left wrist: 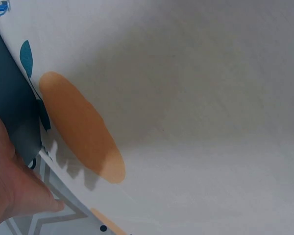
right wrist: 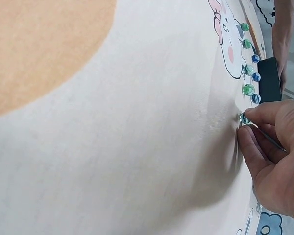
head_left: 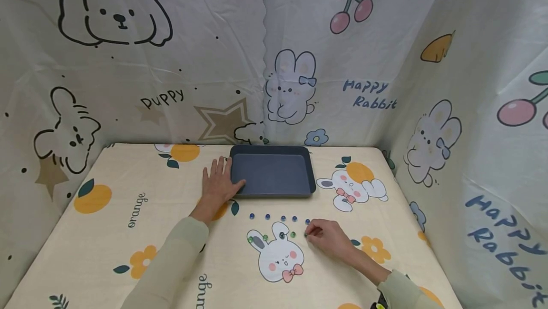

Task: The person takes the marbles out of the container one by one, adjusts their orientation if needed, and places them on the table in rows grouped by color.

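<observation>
My left hand lies flat on the cloth, fingers straight, its thumb against the left rim of a dark rectangular tray. In the left wrist view only the palm and a dark tray edge show. My right hand pinches a small greenish glass marble between thumb and forefinger, down on the cloth; in the right wrist view the marble sits at the fingertips. It ends a row of green marbles. A row of blue marbles runs just behind.
The tray holds nothing and stands at the table's far middle. A printed cloth covers the table, and hanging sheets close it in at the back and both sides. The marble rows lie between the tray and me.
</observation>
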Motion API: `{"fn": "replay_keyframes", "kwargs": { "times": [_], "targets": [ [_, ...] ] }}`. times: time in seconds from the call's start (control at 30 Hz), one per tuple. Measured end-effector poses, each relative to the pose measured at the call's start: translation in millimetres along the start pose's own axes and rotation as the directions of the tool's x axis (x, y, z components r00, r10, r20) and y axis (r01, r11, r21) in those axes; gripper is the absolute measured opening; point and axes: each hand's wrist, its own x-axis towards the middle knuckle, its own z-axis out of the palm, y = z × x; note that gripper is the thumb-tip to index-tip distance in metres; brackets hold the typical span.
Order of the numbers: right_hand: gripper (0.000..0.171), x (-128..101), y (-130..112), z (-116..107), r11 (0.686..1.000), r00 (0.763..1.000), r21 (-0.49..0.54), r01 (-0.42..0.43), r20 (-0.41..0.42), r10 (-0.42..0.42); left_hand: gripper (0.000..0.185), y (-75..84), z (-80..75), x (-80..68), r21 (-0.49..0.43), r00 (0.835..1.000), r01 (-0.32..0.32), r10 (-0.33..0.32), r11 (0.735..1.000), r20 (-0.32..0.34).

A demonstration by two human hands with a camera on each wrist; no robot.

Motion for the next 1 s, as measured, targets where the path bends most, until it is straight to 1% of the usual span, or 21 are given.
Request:
{"fn": "replay_keyframes", "kwargs": {
  "times": [0.53,1.0],
  "targets": [
    [0.015,-1.1,6.0,3.1,0.999,1.000,0.051,-0.013,0.026,0.011,0.095,0.2,1.7,-0.9,-0.002,1.000,0.003,-0.003,1.000,-0.001],
    [0.015,-1.6,3.5,0.2,0.999,1.000,0.040,-0.022,0.018,0.021,0.094,0.5,0.5,-0.5,-0.001,1.000,-0.001,0.001,1.000,-0.019]
  ]
}}
